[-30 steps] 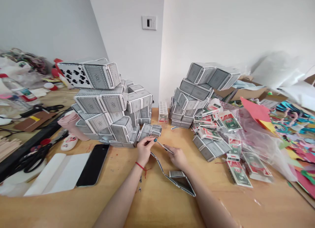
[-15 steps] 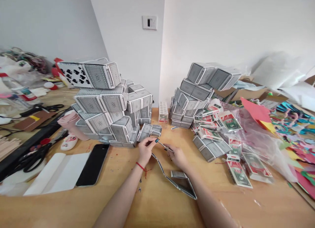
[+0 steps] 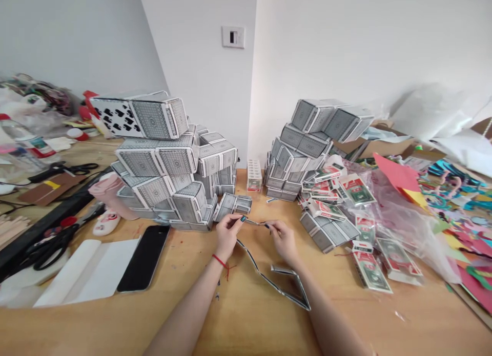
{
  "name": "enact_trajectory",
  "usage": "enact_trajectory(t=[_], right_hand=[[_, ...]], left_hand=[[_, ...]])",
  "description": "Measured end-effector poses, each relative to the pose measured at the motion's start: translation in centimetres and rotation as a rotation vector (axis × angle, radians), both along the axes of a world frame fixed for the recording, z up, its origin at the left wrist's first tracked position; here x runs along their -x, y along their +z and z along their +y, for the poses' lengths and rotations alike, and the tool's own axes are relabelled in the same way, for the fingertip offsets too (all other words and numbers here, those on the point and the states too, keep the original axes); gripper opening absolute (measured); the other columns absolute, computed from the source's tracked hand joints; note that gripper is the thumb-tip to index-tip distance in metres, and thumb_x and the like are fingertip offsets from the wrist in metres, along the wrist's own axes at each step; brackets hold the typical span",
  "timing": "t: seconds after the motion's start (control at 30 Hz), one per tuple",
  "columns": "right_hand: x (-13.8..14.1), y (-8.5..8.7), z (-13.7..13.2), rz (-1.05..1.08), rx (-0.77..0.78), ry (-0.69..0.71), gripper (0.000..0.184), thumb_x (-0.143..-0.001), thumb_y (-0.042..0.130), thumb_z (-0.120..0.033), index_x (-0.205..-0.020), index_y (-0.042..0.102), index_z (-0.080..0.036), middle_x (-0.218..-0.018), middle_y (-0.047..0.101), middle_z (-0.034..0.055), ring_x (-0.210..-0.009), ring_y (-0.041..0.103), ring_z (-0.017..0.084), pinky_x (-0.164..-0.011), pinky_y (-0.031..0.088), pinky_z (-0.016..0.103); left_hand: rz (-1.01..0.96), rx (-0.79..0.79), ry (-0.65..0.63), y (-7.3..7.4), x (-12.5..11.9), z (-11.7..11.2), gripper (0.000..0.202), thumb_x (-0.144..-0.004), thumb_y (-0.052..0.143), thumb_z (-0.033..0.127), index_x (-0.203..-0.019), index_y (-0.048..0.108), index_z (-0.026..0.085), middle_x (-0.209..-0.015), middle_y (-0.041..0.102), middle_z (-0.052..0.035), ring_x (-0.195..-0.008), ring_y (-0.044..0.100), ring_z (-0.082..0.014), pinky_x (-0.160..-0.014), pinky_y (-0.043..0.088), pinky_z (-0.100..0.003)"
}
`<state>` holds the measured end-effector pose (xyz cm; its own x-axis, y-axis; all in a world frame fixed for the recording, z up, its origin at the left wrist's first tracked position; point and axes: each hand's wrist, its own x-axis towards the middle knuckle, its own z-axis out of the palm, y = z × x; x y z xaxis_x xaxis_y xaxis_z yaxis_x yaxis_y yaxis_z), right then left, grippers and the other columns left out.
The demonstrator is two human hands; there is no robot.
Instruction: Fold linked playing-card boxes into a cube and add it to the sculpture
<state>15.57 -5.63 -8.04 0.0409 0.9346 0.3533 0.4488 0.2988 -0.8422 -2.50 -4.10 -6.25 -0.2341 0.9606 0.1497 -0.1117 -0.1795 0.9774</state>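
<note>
My left hand [image 3: 227, 234] pinches one end of a thin playing card [image 3: 252, 223], seen nearly edge-on. At its other end my right hand [image 3: 283, 238] has thumb and finger closed on the card. From beneath my left hand a zigzag strip of joined playing cards [image 3: 267, 280] runs down towards my right forearm, its far end bent back into a corner. Whether the pinched card is part of this strip is hidden by my fingers. Just beyond my left hand lies a small block of folded playing cards [image 3: 232, 204].
Stacked card boxes [image 3: 154, 159] rise on the left, with another stack [image 3: 303, 151] on the right. Card packs [image 3: 371, 271] and plastic wrap lie right. A phone [image 3: 144, 258], white paper [image 3: 86, 269] and black scissors [image 3: 57, 246] are left. A clear-wrapped pack [image 3: 254, 175] stands by the wall.
My right hand has shifted slightly right and turned, its fingertips now at the card's end. The card looks flatter between my hands. The strip's lower end has moved slightly right.
</note>
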Motion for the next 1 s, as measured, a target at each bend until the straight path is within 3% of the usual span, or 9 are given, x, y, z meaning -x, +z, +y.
enact_trajectory(t=[0.2,0.37,0.47,0.6,0.8,1.0], right_hand=[[-0.7,-0.2,0.4,0.011,0.005,-0.070,0.029,-0.086,0.044,-0.036,-0.083,0.066,-0.017,-0.076,0.068,0.0060,-0.067,0.060,0.017,-0.064,0.049,0.028],[-0.6,-0.1,0.3,-0.106,-0.168,-0.247,0.026,-0.086,0.049,-0.034,-0.101,0.065,-0.019,-0.096,0.068,0.0101,-0.082,0.059,0.021,-0.079,0.047,0.038],[0.2,-0.1,-0.2,-0.204,-0.287,-0.313,0.024,-0.086,0.050,-0.032,-0.102,0.064,-0.021,-0.096,0.068,0.0104,-0.083,0.060,0.021,-0.081,0.047,0.039],[1.3,-0.5,-0.9,-0.199,-0.209,-0.388,0.028,-0.088,0.046,-0.035,-0.104,0.062,-0.018,-0.093,0.069,0.0108,-0.077,0.065,0.020,-0.073,0.051,0.034],[2.1,-0.8,-0.9,-0.260,-0.049,-0.252,0.044,-0.089,0.043,-0.034,-0.126,0.049,-0.012,-0.118,0.062,0.0170,-0.103,0.062,0.027,-0.086,0.051,0.039],[2.9,-0.5,-1.0,-0.200,0.025,-0.047,0.047,-0.088,0.036,-0.020,-0.135,0.040,-0.016,-0.114,0.065,0.0125,-0.102,0.063,0.023,-0.084,0.052,0.035]], left_hand=[[0.053,0.051,-0.194,0.4,-0.3,-0.4,0.015,-0.066,0.066,0.024,-0.078,0.069,0.017,-0.081,0.071,-0.0061,-0.077,0.064,-0.0181,-0.073,0.050,-0.030],[0.076,0.057,-0.128,0.1,-0.6,-0.5,0.012,-0.067,0.063,0.021,-0.075,0.071,0.017,-0.081,0.072,-0.0059,-0.076,0.064,-0.0185,-0.072,0.049,-0.030],[0.080,0.054,-0.089,-0.1,-0.7,-0.5,0.013,-0.067,0.062,0.020,-0.076,0.071,0.018,-0.082,0.072,-0.0059,-0.079,0.065,-0.0190,-0.074,0.049,-0.030],[0.079,0.050,-0.048,-0.3,-0.7,-0.4,0.015,-0.068,0.061,0.018,-0.079,0.072,0.018,-0.085,0.072,-0.0062,-0.081,0.065,-0.0194,-0.076,0.049,-0.031],[0.080,0.045,-0.058,-0.3,-0.8,-0.6,0.014,-0.068,0.063,0.019,-0.078,0.072,0.019,-0.083,0.073,-0.0060,-0.080,0.066,-0.0201,-0.077,0.051,-0.033],[0.073,0.041,-0.106,-0.3,-1.1,-0.9,0.015,-0.069,0.062,0.019,-0.078,0.073,0.018,-0.084,0.073,-0.0070,-0.081,0.067,-0.0206,-0.081,0.052,-0.034]])
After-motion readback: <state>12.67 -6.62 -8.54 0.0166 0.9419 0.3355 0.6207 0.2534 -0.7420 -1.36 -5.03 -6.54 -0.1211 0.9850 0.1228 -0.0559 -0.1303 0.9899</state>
